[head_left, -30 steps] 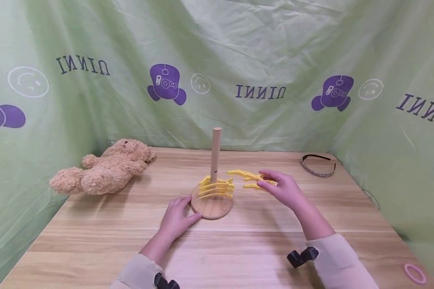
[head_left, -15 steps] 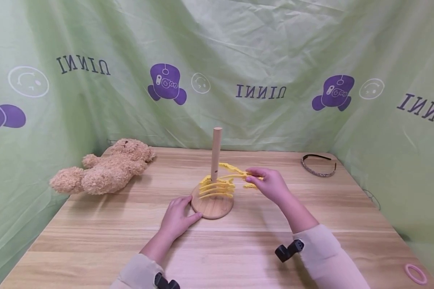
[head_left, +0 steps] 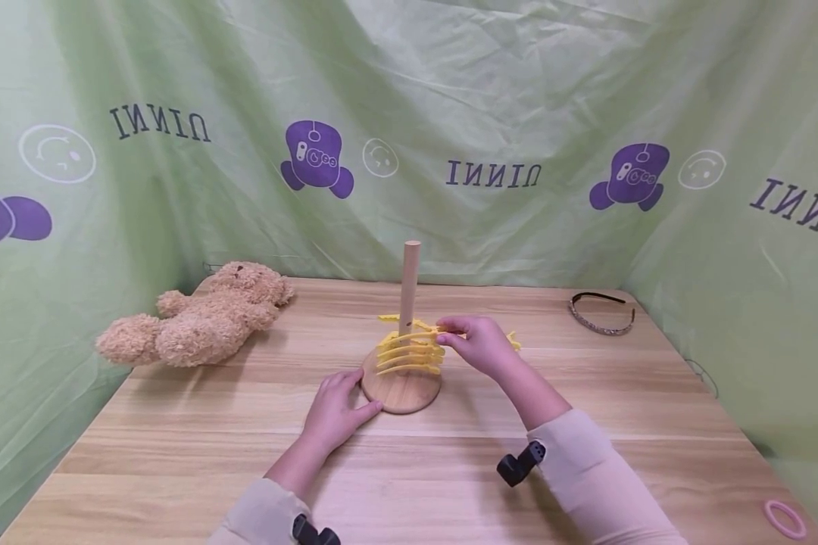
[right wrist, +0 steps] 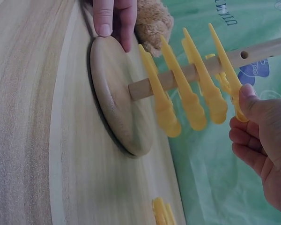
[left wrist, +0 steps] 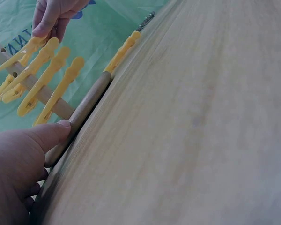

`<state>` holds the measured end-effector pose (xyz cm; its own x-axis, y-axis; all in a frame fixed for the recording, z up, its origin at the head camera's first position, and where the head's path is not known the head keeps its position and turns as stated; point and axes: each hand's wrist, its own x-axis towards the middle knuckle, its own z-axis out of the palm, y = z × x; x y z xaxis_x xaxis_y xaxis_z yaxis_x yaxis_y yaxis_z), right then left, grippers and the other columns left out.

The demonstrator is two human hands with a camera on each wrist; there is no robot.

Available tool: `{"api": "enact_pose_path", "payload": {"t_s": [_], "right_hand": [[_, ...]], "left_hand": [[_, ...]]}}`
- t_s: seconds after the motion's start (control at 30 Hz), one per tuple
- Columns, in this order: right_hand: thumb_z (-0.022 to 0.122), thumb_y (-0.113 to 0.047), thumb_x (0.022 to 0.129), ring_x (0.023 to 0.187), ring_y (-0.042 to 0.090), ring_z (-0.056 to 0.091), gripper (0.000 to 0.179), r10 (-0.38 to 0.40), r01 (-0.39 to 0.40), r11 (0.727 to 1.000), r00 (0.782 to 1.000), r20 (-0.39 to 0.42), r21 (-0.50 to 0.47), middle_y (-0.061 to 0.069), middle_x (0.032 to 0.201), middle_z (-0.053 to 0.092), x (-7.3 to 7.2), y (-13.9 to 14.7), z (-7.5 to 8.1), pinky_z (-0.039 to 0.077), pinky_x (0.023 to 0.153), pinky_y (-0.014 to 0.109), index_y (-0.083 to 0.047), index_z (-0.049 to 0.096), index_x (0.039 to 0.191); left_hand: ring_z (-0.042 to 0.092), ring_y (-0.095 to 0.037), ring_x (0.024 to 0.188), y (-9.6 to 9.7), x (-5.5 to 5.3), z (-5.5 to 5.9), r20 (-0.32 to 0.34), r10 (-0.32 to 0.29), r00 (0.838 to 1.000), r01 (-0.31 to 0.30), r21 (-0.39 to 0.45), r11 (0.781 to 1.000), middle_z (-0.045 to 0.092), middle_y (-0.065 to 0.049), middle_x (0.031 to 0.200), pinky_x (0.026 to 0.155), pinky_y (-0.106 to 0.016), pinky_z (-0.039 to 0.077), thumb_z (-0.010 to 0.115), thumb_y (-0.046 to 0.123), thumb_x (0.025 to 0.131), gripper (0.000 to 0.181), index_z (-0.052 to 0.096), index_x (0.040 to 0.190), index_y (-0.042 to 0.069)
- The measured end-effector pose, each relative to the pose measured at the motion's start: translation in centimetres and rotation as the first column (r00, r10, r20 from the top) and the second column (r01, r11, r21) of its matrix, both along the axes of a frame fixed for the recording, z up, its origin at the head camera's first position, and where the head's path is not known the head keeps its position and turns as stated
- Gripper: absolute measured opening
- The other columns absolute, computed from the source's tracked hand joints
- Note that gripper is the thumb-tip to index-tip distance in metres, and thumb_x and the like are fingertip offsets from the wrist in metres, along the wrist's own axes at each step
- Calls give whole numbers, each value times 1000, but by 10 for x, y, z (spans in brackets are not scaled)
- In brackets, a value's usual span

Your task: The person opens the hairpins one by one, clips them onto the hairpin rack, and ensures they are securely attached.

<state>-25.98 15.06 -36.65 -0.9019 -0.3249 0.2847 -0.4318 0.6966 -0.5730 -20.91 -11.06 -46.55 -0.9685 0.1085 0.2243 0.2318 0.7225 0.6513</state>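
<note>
A wooden stand has a round base (head_left: pixel 401 393) and an upright post (head_left: pixel 411 276). My left hand (head_left: pixel 335 412) grips the base's left rim, thumb at the front edge. Three yellow alligator hair clips (right wrist: pixel 189 101) sit stacked across the lower post. Above them, my right hand (head_left: pixel 479 344) pinches another yellow hair clip (right wrist: pixel 228 70) by its tail between thumb and fingers. Its prongs are spread apart, reaching to either side of the post, just below a small hole. One more yellow clip (right wrist: pixel 163 211) lies on the table, partly hidden behind my right hand in the head view.
A brown teddy bear (head_left: pixel 207 322) lies at the back left of the table (head_left: pixel 177 469). At the back right is a glittery headband (head_left: pixel 603 325). A pink ring (head_left: pixel 784 519) lies near the front right corner. Green printed cloth (head_left: pixel 518 91) surrounds the table.
My right hand has moved left with the pinched clip, from right of the stand to the post, and the clip's prongs have spread. My left hand stays on the base.
</note>
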Motion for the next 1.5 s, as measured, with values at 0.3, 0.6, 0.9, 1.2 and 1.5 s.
{"api": "enact_pose_path", "payload": {"t_s": [0.3, 0.6, 0.9, 1.2, 1.5], "right_hand": [[70, -25, 90, 108, 29, 68, 36, -10, 10, 1000, 999, 48, 14, 12, 112, 73, 1, 1, -2, 59, 87, 42, -4, 70, 119], [70, -28, 89, 109, 30, 66, 40, 5, -7, 998, 999, 32, 59, 12, 111, 73, 5, 2, -1, 55, 92, 47, -8, 68, 123], [69, -29, 91, 110, 30, 65, 43, 34, -36, 998, 999, 38, 53, 15, 117, 71, 8, 4, -2, 55, 89, 47, -7, 65, 128], [69, -36, 91, 116, 32, 63, 56, 43, -46, 998, 997, 61, 43, 14, 129, 66, 9, 9, -3, 55, 92, 49, -8, 57, 137], [68, -35, 92, 122, 35, 59, 54, -28, 30, 999, 997, 72, -20, 15, 133, 63, 10, 32, -8, 49, 100, 56, -8, 57, 137]], "left_hand": [[49, -40, 128, -1, -1, -1, -5, 2, 1000, -2, -16, 1000, 59, -22, 133, 112, -53, 38, 77, 36, 80, 67, 57, 131, -3], [49, -40, 128, -1, 0, -1, -6, 2, 1000, -2, -11, 1000, 59, -22, 132, 111, -53, 39, 77, 35, 80, 67, 58, 131, -4], [49, -41, 127, 0, 0, -2, -13, -2, 1000, 2, -15, 1000, 59, -22, 132, 111, -53, 39, 77, 36, 80, 67, 58, 131, -4], [50, -41, 127, 0, 0, -1, -15, -2, 1000, 1, -15, 1000, 59, -22, 132, 111, -53, 39, 77, 36, 80, 67, 58, 131, -4], [50, -40, 127, 1, 1, -1, -6, -1, 1000, 1, -8, 1000, 59, -22, 132, 110, -53, 40, 78, 35, 80, 66, 58, 130, -3]]}}
